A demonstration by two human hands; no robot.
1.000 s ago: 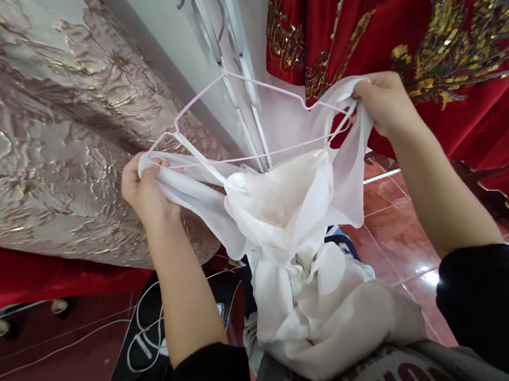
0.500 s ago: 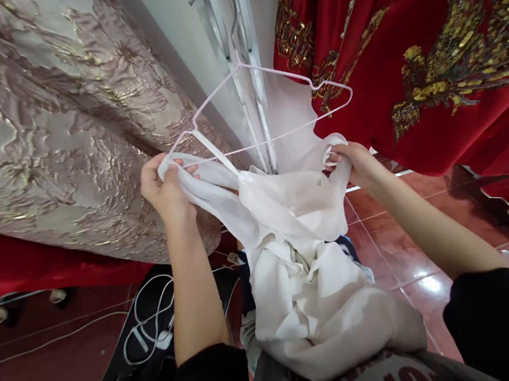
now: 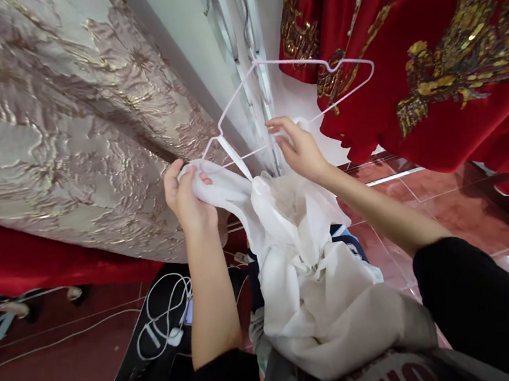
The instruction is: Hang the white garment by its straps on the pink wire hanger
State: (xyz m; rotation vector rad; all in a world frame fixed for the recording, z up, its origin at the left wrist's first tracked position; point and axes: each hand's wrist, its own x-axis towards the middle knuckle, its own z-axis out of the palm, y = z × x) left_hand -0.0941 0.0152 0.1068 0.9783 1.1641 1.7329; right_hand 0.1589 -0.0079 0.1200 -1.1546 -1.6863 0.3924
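A white sheer garment (image 3: pixel 321 296) lies bunched against my body, its upper part reaching up to a pale pink wire hanger (image 3: pixel 231 104). One thin strap of the garment loops over the hanger's left arm. At the hanger's left end, my left hand (image 3: pixel 192 201) pinches the garment's left shoulder cloth between thumb and fingers. My right hand (image 3: pixel 300 149) is at the middle of the hanger's lower bar, fingers apart, over the garment's loose right side. Whether its fingertips touch the bar or the cloth is hard to tell. The hanger's metal hook hangs by a white rail.
To the left hangs a cream and gold textured fabric (image 3: pixel 53 126). Red cloth with gold sequins (image 3: pixel 431 76) hangs on the right. Below left, a white cable (image 3: pixel 159 323) and charger lie on a black seat. Red tiles (image 3: pixel 392 193) cover the floor.
My right hand has let go of the garment's right shoulder and moved left and up to the hanger's bar. That shoulder cloth has dropped. My left hand still holds its side.
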